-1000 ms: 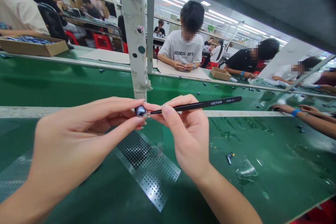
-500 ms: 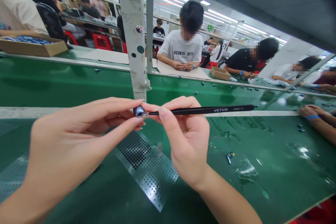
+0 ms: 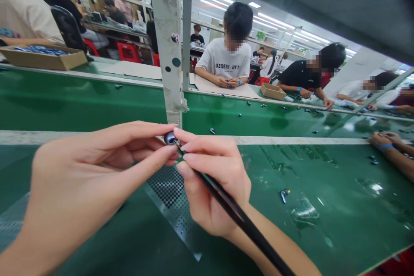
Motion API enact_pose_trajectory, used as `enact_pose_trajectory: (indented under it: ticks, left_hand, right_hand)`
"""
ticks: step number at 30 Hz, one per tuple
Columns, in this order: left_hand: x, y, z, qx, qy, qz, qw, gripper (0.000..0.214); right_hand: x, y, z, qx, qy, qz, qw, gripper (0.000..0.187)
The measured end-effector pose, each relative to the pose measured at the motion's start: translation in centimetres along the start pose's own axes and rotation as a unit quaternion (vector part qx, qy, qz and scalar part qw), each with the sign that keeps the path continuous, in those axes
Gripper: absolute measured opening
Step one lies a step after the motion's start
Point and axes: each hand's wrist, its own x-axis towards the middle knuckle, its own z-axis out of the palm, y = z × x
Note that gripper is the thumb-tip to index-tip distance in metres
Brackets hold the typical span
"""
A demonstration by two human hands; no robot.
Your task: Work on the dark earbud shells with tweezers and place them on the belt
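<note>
Between the thumb and fingertips of my left hand (image 3: 97,172) is a small dark blue earbud (image 3: 169,138), its opening turned toward the right. My right hand (image 3: 220,177) is closed around black tweezers (image 3: 233,209), whose handle slants down to the lower right. The tweezer tips reach the earbud's opening; what they do inside it is too small to make out. A right fingertip also lies at the earbud's upper edge. Below both hands, partly covered by them, a clear sheet with rows of dark dots (image 3: 171,187) lies on the green work surface.
Another earbud with a yellow bit (image 3: 284,195) lies to the right. Beyond a pale rail (image 3: 291,140), a green belt (image 3: 136,108) carries several earbuds. A white post (image 3: 166,43) rises in front. A co-worker's hands (image 3: 386,139) rest at the right edge; cardboard boxes (image 3: 64,61) stand behind.
The tweezers have swung from nearly level to slanting down right, and my right fingers have shifted their grip. My left hand keeps the earbud in place. An earbud now shows on the belt beyond my hands.
</note>
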Motion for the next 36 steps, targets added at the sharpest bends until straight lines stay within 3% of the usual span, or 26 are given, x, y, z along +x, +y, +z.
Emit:
enact_pose_trajectory:
  ticks: [9, 12, 15, 28, 36]
  left_hand:
    - [-0.4, 0.0, -0.1, 0.005, 0.005, -0.009, 1.0, 0.022]
    - [-0.5, -0.2, -0.1, 0.007, 0.002, -0.013, 1.0, 0.026]
    - [-0.6, -0.4, -0.2, 0.013, -0.002, -0.007, 1.0, 0.025]
    - [-0.8, 0.1, 0.4, 0.027, 0.026, 0.02, 0.999, 0.022]
    - [-0.9, 0.1, 0.4, 0.031, 0.031, 0.01, 0.999, 0.023]
  right_hand:
    - [-0.4, 1.4, 0.3, -0.048, -0.012, -0.081, 0.996, 0.018]
    - [-0.7, 2.4, 0.2, -0.105, -0.019, -0.149, 0.983, 0.017]
    - [-0.6, 2.8, 0.3, -0.092, 0.008, -0.192, 0.977, 0.024]
    - [-0.2, 2.5, 0.9, -0.07, 0.059, -0.187, 0.978, 0.013]
    - [-0.6, 2.6, 1.1, -0.066, 0.05, -0.177, 0.981, 0.022]
